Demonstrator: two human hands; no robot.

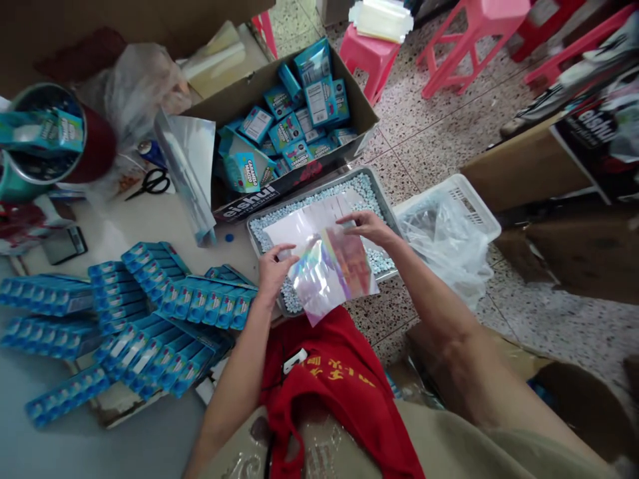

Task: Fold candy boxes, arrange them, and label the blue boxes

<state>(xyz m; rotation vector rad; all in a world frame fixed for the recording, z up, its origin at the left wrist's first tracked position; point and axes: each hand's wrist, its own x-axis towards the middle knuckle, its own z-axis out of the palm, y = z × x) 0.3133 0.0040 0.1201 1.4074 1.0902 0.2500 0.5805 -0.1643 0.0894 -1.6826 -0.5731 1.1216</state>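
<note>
A clear, shiny film sheet [319,276] hangs between my two hands, its near part reaching over the tray's edge towards the red apron [339,372]. My left hand [276,269] pinches the sheet at its left edge. My right hand [367,227] has its fingers closed on the sheet's far right corner. Beneath lies a white sheet [289,223] on a metal tray [253,233] filled with small pale blue pellets [367,185]. The film and my hands cover part of the tray.
Behind the tray stands a cardboard box [360,106] of small blue packets. Stacked blue cartons [164,346] lie left, with scissors [152,181] and a silvery film roll [192,173] behind. A white basket [479,199] with clear plastic bags is right; pink stools [367,56] stand beyond.
</note>
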